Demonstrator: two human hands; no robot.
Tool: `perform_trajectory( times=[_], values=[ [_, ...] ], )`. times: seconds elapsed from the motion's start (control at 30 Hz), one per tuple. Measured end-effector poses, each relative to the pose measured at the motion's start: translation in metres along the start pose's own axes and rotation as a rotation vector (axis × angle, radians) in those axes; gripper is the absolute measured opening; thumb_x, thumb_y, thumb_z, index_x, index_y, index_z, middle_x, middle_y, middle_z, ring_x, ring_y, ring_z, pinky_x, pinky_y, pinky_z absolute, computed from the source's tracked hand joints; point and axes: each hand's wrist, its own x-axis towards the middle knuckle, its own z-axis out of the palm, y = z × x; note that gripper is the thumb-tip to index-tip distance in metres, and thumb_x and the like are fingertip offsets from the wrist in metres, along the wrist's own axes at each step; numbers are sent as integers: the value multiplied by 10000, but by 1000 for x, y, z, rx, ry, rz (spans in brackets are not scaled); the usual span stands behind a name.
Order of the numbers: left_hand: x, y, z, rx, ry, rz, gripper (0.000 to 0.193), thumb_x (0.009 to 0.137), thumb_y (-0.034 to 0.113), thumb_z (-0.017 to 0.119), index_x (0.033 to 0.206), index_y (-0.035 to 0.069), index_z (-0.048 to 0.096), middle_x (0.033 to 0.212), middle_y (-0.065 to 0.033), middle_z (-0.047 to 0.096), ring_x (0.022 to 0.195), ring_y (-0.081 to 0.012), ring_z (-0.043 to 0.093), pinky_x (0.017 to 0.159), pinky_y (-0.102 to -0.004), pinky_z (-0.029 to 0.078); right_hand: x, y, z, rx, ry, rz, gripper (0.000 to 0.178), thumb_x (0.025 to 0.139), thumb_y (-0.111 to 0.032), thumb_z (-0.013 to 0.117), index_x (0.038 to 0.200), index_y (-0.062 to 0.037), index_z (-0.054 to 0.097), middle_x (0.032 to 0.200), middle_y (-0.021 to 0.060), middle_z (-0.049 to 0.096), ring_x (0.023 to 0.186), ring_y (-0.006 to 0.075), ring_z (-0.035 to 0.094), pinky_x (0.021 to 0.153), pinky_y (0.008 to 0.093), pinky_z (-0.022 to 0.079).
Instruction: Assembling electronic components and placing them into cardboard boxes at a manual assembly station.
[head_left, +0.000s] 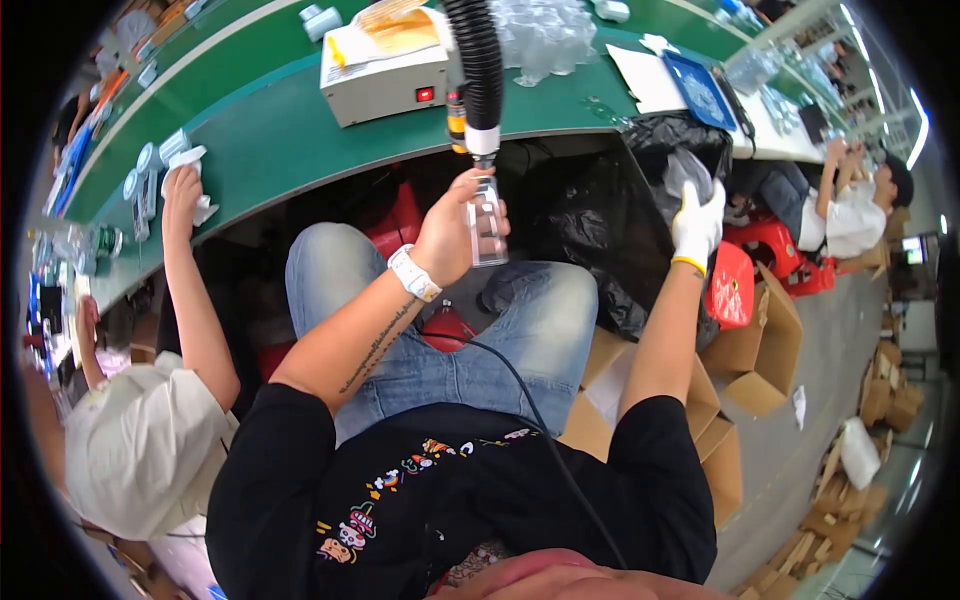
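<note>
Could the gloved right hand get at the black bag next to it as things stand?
Probably yes. The right hand is raised directly in front of the black bag, with nothing between them; whether it already touches the clear plastic there is unclear.

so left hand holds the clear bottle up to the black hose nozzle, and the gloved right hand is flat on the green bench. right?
Not quite. In the head view the left hand does hold the clear bottle up to the black hose nozzle, but the gloved right hand is not on the green bench; it reaches into a black bag below the bench edge.

Left hand (448, 235) clenched (bare); right hand (697, 225) gloved, raised.
</note>
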Motion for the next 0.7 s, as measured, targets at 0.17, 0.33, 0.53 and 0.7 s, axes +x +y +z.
perform_trajectory(
  times=[0.17,0.33,0.53,0.7],
  values=[
    [-1,-6,1,241,105,425,469,989,235,671,1378,90,452,1091,-80,624,950,-243,655,876,-418,570,-88,27,-3,-209,-511,-509,457,1010,-327,575,1371,-49,613,1320,198,659,1201,382,624,1067,452,469],
    [-32,31,-26,675,313,594,625,869,264,821,1368,67,500,1101,-92,631,994,-246,630,933,-416,533,-154,-197,-43,1005,-309,-29,869,772,-173,849,1507,-12,415,1445,174,511,1346,355,494,1135,481,400],
    [-59,86,-31,1697,221,1091,467,789,319,807,1149,57,668,1145,-148,658,1099,-342,625,1012,-470,474,-138,-301,-6,1522,-1072,73,775,799,45,709,1493,-34,375,1201,120,580,1036,227,626,930,396,532],
    [-84,283,-154,2121,1896,706,647,857,490,693,1292,21,603,1284,-229,640,1231,-390,580,1039,-600,405,-145,-286,15,1681,-1068,266,658,799,102,690,1389,-58,447,1017,105,597,818,190,625,723,342,556]
  ],
)
